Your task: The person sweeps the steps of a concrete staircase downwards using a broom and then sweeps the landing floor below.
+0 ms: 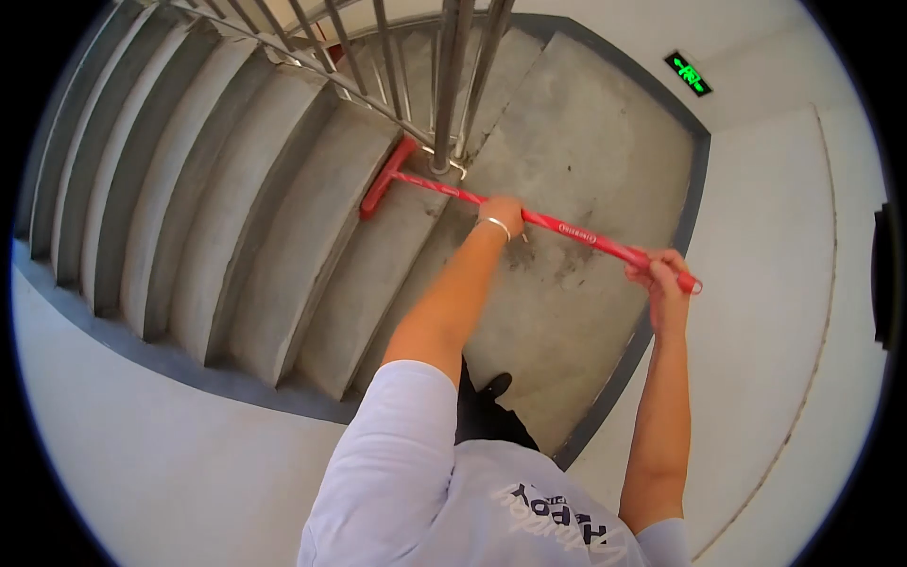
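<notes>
A red broom (605, 244) with a long patterned handle slants across the view. Its red head (385, 180) rests on a concrete step beside the foot of the metal railing. My left hand (502, 215), with a bracelet at the wrist, is wrapped round the middle of the handle. Near the handle's upper end, my right hand (661, 274) is closed round it with bent fingers.
Curved concrete steps (274, 208) fill the left side. Metal railing posts (452, 94) stand at the top centre. Dark smudges mark the landing (605, 142). White walls curve round it, with a green lit sign (688, 74) at the upper right.
</notes>
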Demonstrator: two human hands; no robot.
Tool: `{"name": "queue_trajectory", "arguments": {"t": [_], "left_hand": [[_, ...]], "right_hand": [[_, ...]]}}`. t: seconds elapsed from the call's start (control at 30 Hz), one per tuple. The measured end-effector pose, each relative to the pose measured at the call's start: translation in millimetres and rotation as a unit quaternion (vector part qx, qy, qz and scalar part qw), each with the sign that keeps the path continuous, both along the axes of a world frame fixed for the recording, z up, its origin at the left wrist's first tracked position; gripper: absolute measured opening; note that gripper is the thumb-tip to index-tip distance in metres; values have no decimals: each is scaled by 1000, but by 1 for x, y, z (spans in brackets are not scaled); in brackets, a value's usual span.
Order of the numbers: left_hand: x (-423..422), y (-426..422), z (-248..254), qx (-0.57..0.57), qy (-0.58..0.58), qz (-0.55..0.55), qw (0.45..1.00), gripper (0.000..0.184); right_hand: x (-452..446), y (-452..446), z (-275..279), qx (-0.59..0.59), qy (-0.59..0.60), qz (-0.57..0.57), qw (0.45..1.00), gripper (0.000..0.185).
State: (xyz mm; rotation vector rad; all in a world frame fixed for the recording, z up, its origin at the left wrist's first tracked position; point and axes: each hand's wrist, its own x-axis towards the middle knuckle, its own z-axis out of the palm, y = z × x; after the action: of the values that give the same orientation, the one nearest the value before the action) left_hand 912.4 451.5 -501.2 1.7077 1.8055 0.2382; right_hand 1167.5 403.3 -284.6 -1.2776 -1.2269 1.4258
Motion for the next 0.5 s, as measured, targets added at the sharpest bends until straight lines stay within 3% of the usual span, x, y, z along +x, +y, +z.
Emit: {"name": "queue_trajectory", "arguments": {"t": [0.03, 0.13, 0.2, 0.33, 0.4, 0.5], "left_hand": [[2, 14, 1, -9, 3, -6, 1000, 20], [12, 12, 5, -49, -1, -15, 999, 21], [21, 19, 11, -120, -9, -107, 987, 21], [32, -27, 62, -128, -45, -151, 979, 23], [39, -53, 82, -64, 25, -132, 989, 18], [36, -62, 65, 0, 22, -110, 994, 16]], "right_hand": [[1, 7, -7, -25, 24, -58, 998, 18], [9, 21, 5, -70, 6, -86, 994, 19], [10, 12, 14, -70, -7, -107, 992, 18], [36, -35, 36, -68, -28, -92, 993, 16], [45, -54, 48, -50, -17, -86, 995, 15], [48, -65, 47, 0, 10, -23, 1000, 15]]}}
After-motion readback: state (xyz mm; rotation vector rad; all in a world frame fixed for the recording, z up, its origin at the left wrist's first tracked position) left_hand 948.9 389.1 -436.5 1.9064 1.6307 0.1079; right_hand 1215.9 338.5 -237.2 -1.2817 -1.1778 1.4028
